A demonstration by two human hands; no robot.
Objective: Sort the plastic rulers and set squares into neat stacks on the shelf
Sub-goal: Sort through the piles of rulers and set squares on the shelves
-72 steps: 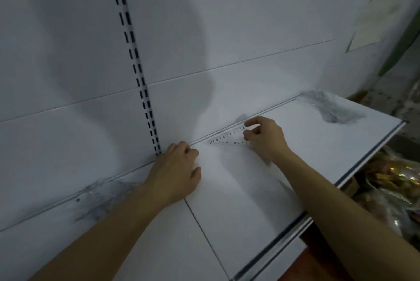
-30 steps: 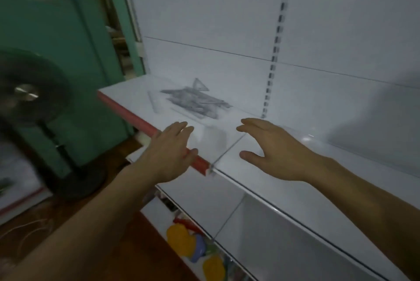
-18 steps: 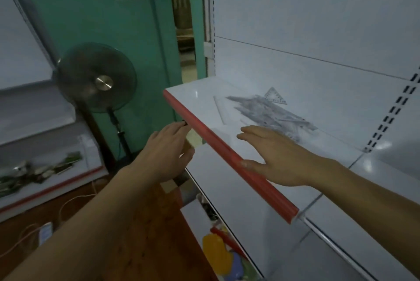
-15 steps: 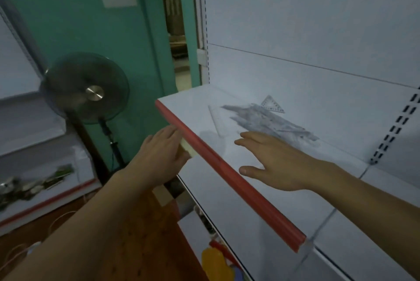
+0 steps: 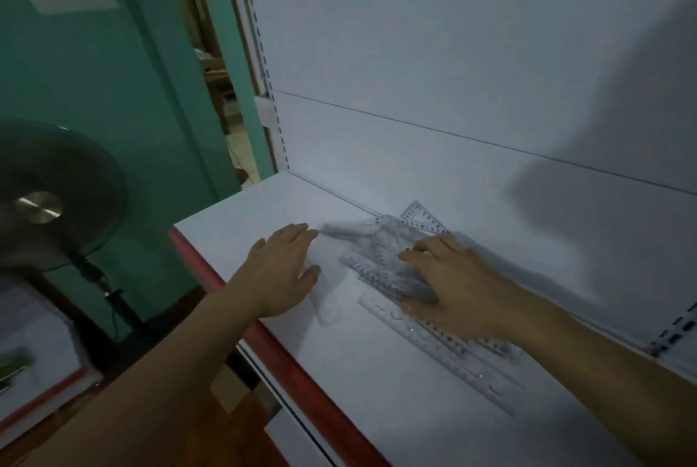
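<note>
A small shop, by the look of it: both hands rest on a white metal display shelf (image 5: 264, 202) with a red front edge strip (image 5: 234, 300). Slotted uprights (image 5: 260, 36) run up the white back panel behind them. Left of the left hand stands a pedestal fan (image 5: 49, 198) against a green wall (image 5: 113, 89).

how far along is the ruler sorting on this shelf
Done: no neat stack shows on the shelf in this view. In hand: the right hand lies on the jumbled pile of clear rulers, and the left hand rests flat beside it on a clear piece. Left: nearly everything; the set square at the back and the long rulers running out from under the right hand lie crossed and unsorted.
</note>
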